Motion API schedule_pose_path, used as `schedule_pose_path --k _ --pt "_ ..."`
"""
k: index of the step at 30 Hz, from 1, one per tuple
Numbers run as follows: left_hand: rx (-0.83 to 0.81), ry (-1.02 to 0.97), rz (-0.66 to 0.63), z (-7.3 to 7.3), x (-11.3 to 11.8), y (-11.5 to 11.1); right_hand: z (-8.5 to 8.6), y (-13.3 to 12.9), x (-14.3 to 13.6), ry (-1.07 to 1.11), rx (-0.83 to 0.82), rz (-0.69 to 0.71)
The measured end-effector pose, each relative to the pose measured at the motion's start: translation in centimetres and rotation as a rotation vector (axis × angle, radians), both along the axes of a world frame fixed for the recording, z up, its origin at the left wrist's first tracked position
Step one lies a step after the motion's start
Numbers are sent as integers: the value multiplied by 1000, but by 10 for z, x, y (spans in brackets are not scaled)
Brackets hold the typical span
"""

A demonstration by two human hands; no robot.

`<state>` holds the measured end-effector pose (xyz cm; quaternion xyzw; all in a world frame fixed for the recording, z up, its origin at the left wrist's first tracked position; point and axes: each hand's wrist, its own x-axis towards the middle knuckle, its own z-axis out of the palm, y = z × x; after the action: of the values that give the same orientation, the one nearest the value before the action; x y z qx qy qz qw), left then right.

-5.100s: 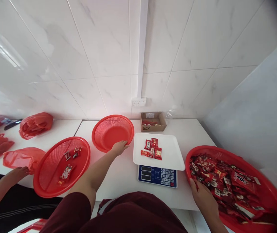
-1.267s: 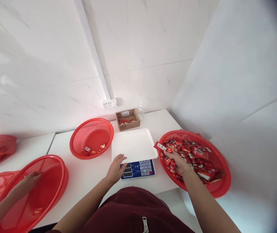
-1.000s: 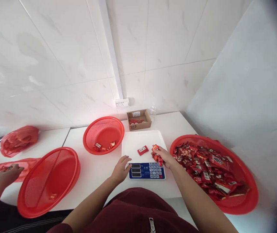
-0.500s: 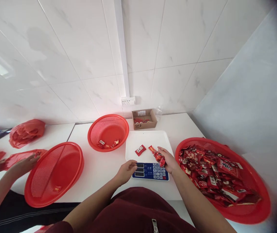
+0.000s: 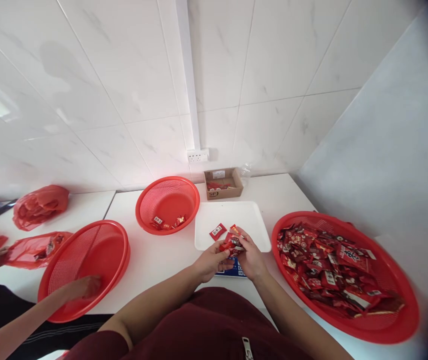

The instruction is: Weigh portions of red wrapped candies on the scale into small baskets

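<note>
My left hand [image 5: 213, 261] and my right hand [image 5: 250, 254] meet over the front of a weighing scale [image 5: 232, 273]. Between them is a small bunch of red-wrapped candies [image 5: 232, 242]; the fingers of both hands are closed on it. One red packet [image 5: 217, 231] lies flat on the scale's white tray [image 5: 251, 220], just beyond my left hand. My hands cover much of the blue keypad and display. To my right stands a big red basket [image 5: 405, 300] heaped with red-wrapped candies [image 5: 330, 270].
A red basket [image 5: 142, 200] with a few candies stands back left of the scale. Behind the scale is a cardboard box [image 5: 223, 194]. At the left, a co-worker's hand [image 5: 86, 287] reaches into another red basket [image 5: 122, 245]; their other hand holds a red bag [image 5: 30, 252].
My left hand has moved right and up to the candies in my right hand, which has shifted slightly left. The co-worker's nearer hand has gone from the bag into the basket.
</note>
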<state>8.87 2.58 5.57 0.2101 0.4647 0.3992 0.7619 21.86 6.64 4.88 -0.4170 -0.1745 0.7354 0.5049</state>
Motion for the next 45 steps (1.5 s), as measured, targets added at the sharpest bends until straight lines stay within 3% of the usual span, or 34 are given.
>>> schedule_pose_path --k 8,12,16,18,22,24,32,38,45 --pt "-92 -44 99 -4 -16 -7 -17 5 7 -160 -16 28" --pt "-112 -45 142 -5 -23 -12 -18 19 11 -110 -30 21" --pt "-140 -43 178 -5 -25 -13 -12 19 14 -397 7 12" --pt "-156 -49 193 -4 -24 -13 -9 10 14 -538 60 106" --pt "-152 -54 198 -3 -21 -13 -2 -12 12 -491 186 527" --pt "-152 -33 197 -2 -21 -13 3 -18 13 -478 207 590" --pt "-161 -46 191 2 -24 -9 6 -18 26 -343 159 546" --pt "-195 -34 117 1 -23 -12 0 -18 24 -526 109 504" --pt "-218 26 141 -4 -30 -15 -13 -17 28 -648 -17 454"
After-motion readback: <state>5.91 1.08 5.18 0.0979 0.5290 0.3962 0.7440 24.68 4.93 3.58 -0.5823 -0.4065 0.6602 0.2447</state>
